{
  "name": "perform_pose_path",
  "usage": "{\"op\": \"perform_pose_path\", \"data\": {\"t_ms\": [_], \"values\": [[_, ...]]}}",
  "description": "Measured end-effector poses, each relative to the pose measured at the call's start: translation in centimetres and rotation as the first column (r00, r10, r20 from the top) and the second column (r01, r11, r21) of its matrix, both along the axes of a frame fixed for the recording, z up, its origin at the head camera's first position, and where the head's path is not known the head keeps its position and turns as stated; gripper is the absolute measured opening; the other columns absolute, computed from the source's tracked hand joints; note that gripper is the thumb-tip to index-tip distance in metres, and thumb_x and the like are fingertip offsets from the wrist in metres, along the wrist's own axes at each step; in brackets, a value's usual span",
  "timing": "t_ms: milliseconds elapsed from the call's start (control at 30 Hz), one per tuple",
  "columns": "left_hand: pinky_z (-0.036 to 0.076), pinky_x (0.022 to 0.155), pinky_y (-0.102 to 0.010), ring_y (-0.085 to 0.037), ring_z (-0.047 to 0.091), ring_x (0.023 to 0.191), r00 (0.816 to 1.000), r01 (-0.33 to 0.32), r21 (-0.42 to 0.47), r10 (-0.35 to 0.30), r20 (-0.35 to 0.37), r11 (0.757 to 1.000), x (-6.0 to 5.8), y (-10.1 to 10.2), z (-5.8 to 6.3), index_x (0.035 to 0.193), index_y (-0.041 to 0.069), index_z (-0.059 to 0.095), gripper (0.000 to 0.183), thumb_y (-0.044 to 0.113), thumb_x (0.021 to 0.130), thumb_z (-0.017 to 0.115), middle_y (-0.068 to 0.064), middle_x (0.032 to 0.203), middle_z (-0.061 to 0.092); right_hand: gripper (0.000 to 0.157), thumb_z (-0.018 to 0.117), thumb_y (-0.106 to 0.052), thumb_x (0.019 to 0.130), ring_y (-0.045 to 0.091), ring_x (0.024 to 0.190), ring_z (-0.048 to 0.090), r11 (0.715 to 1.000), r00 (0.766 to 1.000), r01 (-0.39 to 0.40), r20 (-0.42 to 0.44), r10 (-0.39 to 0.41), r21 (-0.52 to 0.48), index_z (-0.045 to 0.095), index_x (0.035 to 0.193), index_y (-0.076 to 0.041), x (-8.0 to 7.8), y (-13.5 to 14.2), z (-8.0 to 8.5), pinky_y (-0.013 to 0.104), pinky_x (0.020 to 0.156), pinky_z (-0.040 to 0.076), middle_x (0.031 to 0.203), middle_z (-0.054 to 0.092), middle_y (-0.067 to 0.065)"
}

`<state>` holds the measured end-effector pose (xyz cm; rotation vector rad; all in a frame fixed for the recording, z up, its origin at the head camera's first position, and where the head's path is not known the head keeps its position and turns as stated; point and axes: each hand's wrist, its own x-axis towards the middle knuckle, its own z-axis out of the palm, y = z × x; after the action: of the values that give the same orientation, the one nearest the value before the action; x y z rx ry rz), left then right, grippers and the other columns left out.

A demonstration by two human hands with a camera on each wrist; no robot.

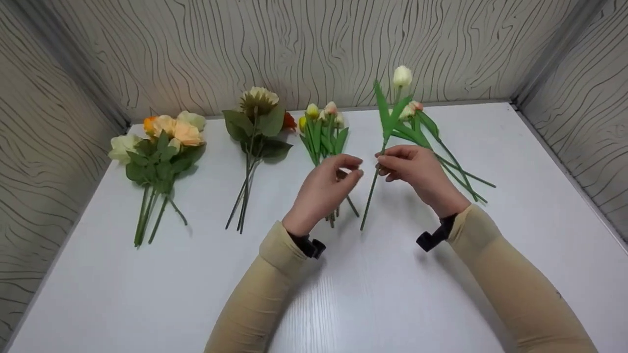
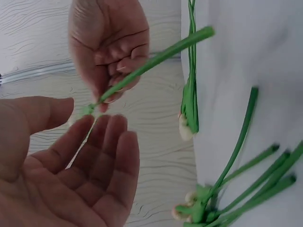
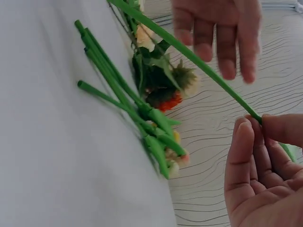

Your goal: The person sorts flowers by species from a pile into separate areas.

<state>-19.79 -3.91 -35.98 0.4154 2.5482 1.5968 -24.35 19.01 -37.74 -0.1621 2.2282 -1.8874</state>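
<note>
A white artificial tulip (image 1: 402, 77) with green leaves stands tilted above the table, its stem pinched between thumb and fingers of my right hand (image 1: 417, 171). In the right wrist view the green stem (image 3: 199, 61) runs up past the fingertips. My left hand (image 1: 326, 189) hovers just left of that stem, fingers loosely bent, holding nothing; the left wrist view shows a gap between its thumb and fingers. Behind the left hand lies a bunch of yellow and pink tulips (image 1: 324, 132), its stems partly hidden. Beyond the right hand lie several pink-white tulips (image 1: 417, 127).
A bunch of peach, orange and cream flowers (image 1: 167, 142) lies at the far left of the white table (image 1: 196, 294). Next to it are long-stemmed flowers (image 1: 257, 113) with broad leaves and a red-orange bloom (image 1: 289, 121). Patterned wall panels (image 1: 319, 49) enclose the back and sides.
</note>
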Motion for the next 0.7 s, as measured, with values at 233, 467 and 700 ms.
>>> {"op": "perform_pose_path", "data": {"t_ms": [233, 467, 700], "values": [[0.052, 0.092, -0.027, -0.005, 0.061, 0.105, 0.983, -0.073, 0.169, 0.1, -0.156, 0.983, 0.5, -2.3, 2.4, 0.133, 0.016, 0.065, 0.031, 0.026, 0.104, 0.064, 0.008, 0.125, 0.063, 0.04, 0.068, -0.023, 0.101, 0.018, 0.087, 0.068, 0.985, 0.982, -0.05, 0.187, 0.018, 0.166, 0.063, 0.129, 0.005, -5.0, -2.5, -1.4, 0.03, 0.082, 0.059, 0.111, 0.066, 0.013], [0.052, 0.093, -0.027, -0.005, 0.061, 0.105, 0.973, -0.043, 0.246, 0.097, -0.212, 0.968, 0.9, -2.6, 2.9, 0.132, 0.014, 0.066, 0.03, 0.024, 0.104, 0.063, 0.007, 0.125, 0.064, 0.035, 0.063, -0.017, 0.103, 0.015, 0.082, 0.068, 0.966, 0.964, -0.056, 0.264, -0.014, 0.253, 0.062, 0.13, 0.005, -7.4, -4.0, -3.0, 0.03, 0.08, 0.059, 0.106, 0.066, 0.014], [0.051, 0.094, -0.028, -0.007, 0.062, 0.106, 0.976, -0.039, 0.249, 0.09, -0.198, 0.968, 0.8, -3.2, 2.8, 0.134, 0.014, 0.065, 0.032, 0.026, 0.105, 0.062, 0.004, 0.127, 0.063, 0.033, 0.061, -0.014, 0.101, 0.015, 0.078, 0.07, 0.958, 0.97, -0.077, 0.241, 0.008, 0.277, 0.063, 0.127, 0.007, -8.2, -5.2, -4.0, 0.029, 0.073, 0.06, 0.103, 0.068, 0.016]]}}
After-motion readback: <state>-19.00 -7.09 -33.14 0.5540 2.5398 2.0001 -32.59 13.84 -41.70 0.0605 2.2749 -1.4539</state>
